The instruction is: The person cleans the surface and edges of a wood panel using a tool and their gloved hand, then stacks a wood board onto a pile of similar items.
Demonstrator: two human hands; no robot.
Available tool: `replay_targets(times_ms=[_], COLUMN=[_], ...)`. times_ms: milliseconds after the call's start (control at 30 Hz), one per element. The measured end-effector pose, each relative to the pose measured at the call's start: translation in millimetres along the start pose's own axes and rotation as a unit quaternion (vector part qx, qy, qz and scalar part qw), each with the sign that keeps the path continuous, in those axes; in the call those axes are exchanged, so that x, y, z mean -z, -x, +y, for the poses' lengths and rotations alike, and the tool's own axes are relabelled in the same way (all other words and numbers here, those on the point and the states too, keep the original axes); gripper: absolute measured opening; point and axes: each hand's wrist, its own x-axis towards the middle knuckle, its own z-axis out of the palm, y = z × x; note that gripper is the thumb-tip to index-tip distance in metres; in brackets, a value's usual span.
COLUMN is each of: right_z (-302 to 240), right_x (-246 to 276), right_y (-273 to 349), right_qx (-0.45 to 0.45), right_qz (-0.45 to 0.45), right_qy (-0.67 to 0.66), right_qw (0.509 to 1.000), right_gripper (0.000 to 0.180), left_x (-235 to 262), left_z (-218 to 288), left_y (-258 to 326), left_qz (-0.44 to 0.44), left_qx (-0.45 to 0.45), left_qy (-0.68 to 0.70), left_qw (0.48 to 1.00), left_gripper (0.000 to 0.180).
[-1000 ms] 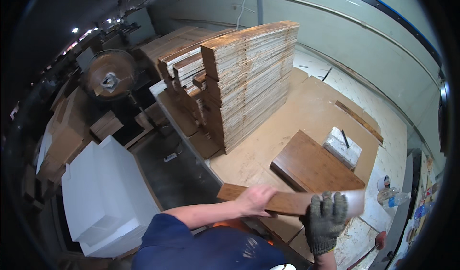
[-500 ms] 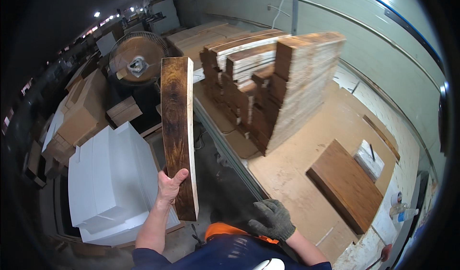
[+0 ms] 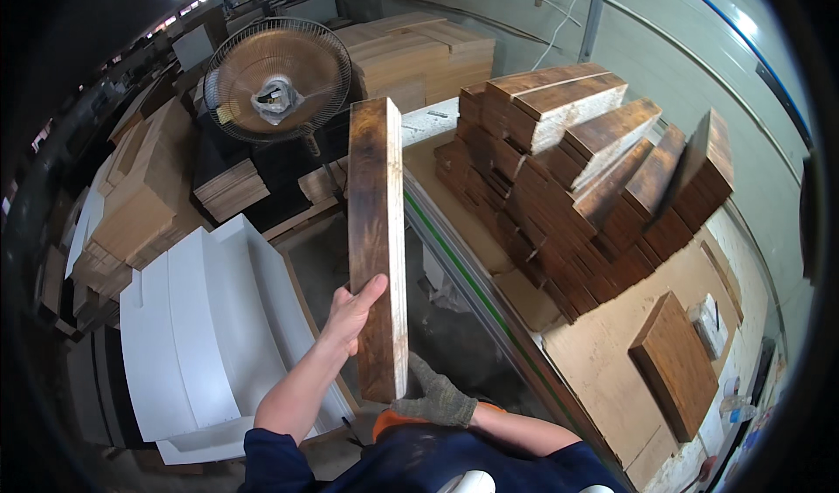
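My bare left hand (image 3: pixel 351 311) grips a long wooden board (image 3: pixel 371 204) by its lower half, thumb across the dark brown stained face. The board stands nearly upright in front of me, and its pale, layered edge faces right. My right hand (image 3: pixel 441 399), in a grey knit glove, is at the board's lower right corner with thumb and fingers spread. Whether the glove presses on the board, I cannot tell. To the right, a stack of similar brown boards (image 3: pixel 559 222) rises on the workbench, several of them leaning at the top.
On the workbench (image 3: pixel 581 357) lie a thick brown wooden slab (image 3: pixel 677 362) and a white pad (image 3: pixel 710 325) with a pen. White curved panels (image 3: pixel 188 336) are stacked at left. Farther back stand a fan (image 3: pixel 278 78) and light wooden stacks (image 3: pixel 424 65).
The board and my left hand have shifted right and slightly up. My gloved right hand has moved left from the bench edge to the board's lower end. The view has turned.
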Motion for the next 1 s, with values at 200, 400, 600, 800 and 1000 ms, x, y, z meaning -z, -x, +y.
replay_targets(times_ms=[200, 400, 600, 800, 1000], right_z=[-0.8, -9.0, -27.4, -34.8, -33.1], right_x=[19.1, 44.2, 65.9, 71.8, 60.7], right_y=[-78.4, -137.1, -183.8, -251.3, -311.2], right_qx=[-0.042, -0.047, -0.073, -0.112, -0.081], right_qz=[0.069, 0.102, 0.163, 0.256, 0.372], right_qy=[-0.024, -0.064, -0.117, -0.105, -0.204], right_qw=[0.996, 0.992, 0.977, 0.954, 0.902], right_gripper=[0.095, 0.076, 0.072, 0.071, 0.057], left_x=[-6.4, -12.2, -29.9, -23.7, -37.1], left_z=[31.1, 56.8, 83.6, 99.8, 118.9], left_y=[-74.5, -143.5, -214.4, -302.2, -358.7], left_qz=[0.02, 0.015, -0.055, -0.16, -0.241], left_qx=[0.017, 0.047, 0.093, 0.125, 0.083], left_qy=[-0.043, -0.081, -0.136, -0.232, -0.456], left_qw=[0.999, 0.995, 0.985, 0.951, 0.853], left_gripper=[0.052, 0.051, 0.055, 0.057, 0.082])
